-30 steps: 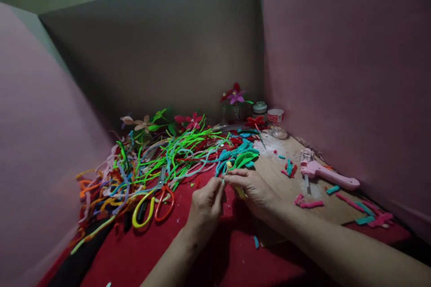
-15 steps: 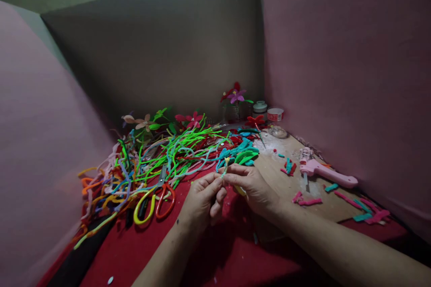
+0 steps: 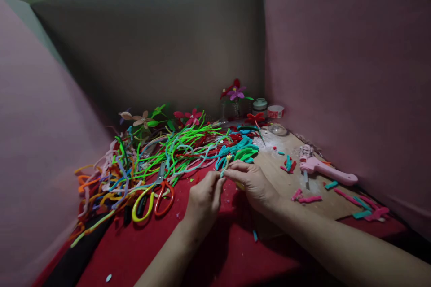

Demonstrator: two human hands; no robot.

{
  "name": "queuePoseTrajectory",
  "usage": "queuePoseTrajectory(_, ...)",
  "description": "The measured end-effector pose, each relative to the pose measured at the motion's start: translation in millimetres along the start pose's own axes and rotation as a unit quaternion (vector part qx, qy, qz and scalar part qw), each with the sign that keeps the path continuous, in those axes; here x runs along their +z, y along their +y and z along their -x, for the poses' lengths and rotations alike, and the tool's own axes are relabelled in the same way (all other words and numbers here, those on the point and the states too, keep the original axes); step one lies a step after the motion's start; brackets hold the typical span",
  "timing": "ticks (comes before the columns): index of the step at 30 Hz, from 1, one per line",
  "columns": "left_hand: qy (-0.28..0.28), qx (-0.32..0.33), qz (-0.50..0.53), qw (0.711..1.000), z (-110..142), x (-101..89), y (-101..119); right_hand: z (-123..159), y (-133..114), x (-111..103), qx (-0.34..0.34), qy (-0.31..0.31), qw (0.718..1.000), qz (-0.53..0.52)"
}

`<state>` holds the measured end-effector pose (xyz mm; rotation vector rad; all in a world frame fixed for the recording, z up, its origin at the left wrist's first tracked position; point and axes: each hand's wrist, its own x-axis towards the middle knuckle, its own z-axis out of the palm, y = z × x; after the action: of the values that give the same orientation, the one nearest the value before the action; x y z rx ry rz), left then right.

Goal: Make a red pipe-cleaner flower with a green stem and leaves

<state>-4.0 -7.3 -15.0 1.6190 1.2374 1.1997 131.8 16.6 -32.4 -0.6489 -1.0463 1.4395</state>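
Between my two hands stands a short, pale green pipe cleaner (image 3: 226,164) with a small yellow tip. My left hand (image 3: 202,199) is closed, its thumb and fingers pinching the lower end. From the other side, my right hand (image 3: 255,184) pinches the same spot with thumb and forefinger. The fingertips of both hands meet there and hide the lower part of the piece. Just beyond them lie green and teal fuzzy leaf shapes (image 3: 246,154). To the left, scissors (image 3: 142,208) with one yellow and one red handle lie on the red cloth (image 3: 134,255).
A tangled heap of colourful pipe cleaners (image 3: 182,143) covers the back left. On the brown board (image 3: 325,206) at right lie a pink glue gun (image 3: 332,174) and cut fuzzy scraps (image 3: 310,199). Fuzzy flowers (image 3: 236,93), a lidded jar (image 3: 260,106) and a small tub (image 3: 275,111) stand behind.
My left hand has turned, and its fingers, which showed curled below the pinch, are now tucked from view. Both hands stay at the pipe cleaner. The view has shifted slightly.
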Motion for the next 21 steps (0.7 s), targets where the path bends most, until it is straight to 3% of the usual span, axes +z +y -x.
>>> queuePoseTrajectory(2, 0.037, 0.043, -0.05, 0.997, 1, 2.5, 1, 2, 0, 1, -0.012, 0.008, 1.0, 0.025)
queuePoseTrajectory(3, 0.028, 0.027, -0.04, 0.998, 2, 2.7, 2, 3, 0, 2, -0.012, 0.005, 0.999, 0.029)
queuePoseTrajectory(5, -0.025, -0.053, 0.038, 0.998, 1, 0.9, 6, 5, -2, 3, -0.009, -0.011, 1.0, 0.028)
queuePoseTrajectory(8, -0.11, -0.165, 0.219, 0.955, -1, -5.0, 11, 6, -4, 4, -0.002, -0.042, 0.999, 0.01)
queuePoseTrajectory(11, -0.178, -0.212, 0.322, 0.905, -4, -10.6, 9, 5, -4, 2, 0.041, -0.076, 0.996, -0.039)
queuePoseTrajectory(14, -0.215, -0.234, 0.324, 0.891, -7, -11.6, 3, 2, -1, 0, 0.081, -0.087, 0.99, -0.074)
queuePoseTrajectory(15, -0.212, -0.23, 0.296, 0.903, -7, -10.5, 2, 1, 0, 0, 0.085, -0.078, 0.99, -0.078)
queuePoseTrajectory(17, -0.156, -0.181, 0.176, 0.955, -7, -6.4, -1, -1, 3, 0, 0.08, -0.044, 0.993, -0.077)
queuePoseTrajectory(19, -0.057, -0.067, 0.01, 0.996, -5, -1.1, -4, -1, 4, 1, 0.072, -0.003, 0.995, -0.063)
queuePoseTrajectory(21, 0.019, 0.046, -0.121, 0.991, -2, 3.2, -6, 0, 5, 2, 0.07, 0.021, 0.996, -0.045)
